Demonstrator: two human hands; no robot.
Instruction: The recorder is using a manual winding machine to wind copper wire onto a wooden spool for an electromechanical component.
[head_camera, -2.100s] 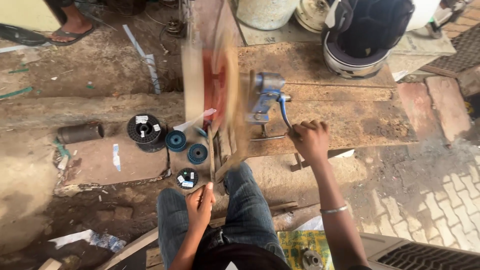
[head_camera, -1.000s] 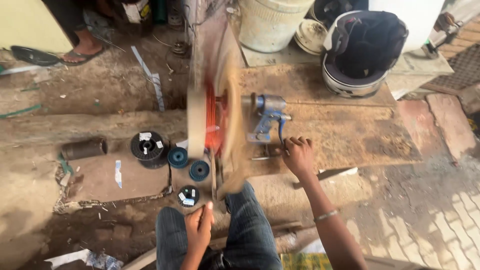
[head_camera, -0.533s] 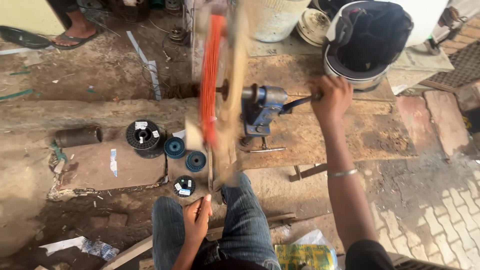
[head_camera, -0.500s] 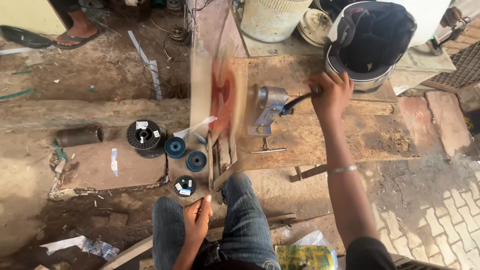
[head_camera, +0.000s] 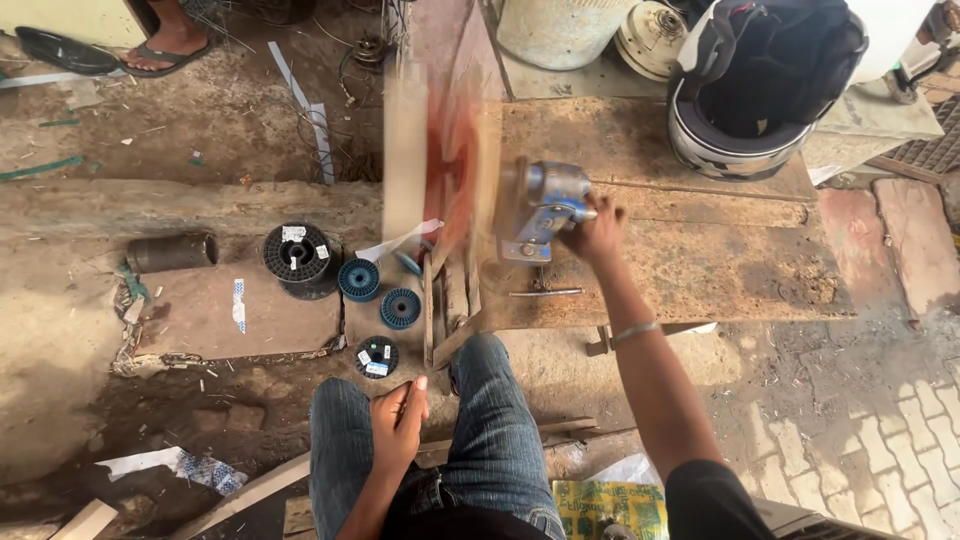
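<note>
My right hand (head_camera: 597, 226) grips the crank handle of a blue hand-cranked winding machine (head_camera: 541, 208) bolted to a worn wooden bench (head_camera: 720, 260). On the machine's left a wooden former with a red coil (head_camera: 448, 175) spins and shows only as a blur. My left hand (head_camera: 402, 418) rests on my left knee, fingers curled with the thumb up; a thin wire seems to run from it toward the coil, but I cannot make it out clearly. I sit with both jeans-clad legs under the bench edge.
On the ground to the left lie a black wire spool (head_camera: 297, 254), two blue spools (head_camera: 381, 294), a small black reel (head_camera: 376, 356) and a dark cylinder (head_camera: 172, 252). A helmet (head_camera: 762, 88) and a metal bucket (head_camera: 560, 30) sit behind the bench. Another person's sandalled foot (head_camera: 162, 44) is at top left.
My right hand has swung around with the crank, from far right of the machine back in close to its body. The coil former keeps spinning. My left hand stays on the knee.
</note>
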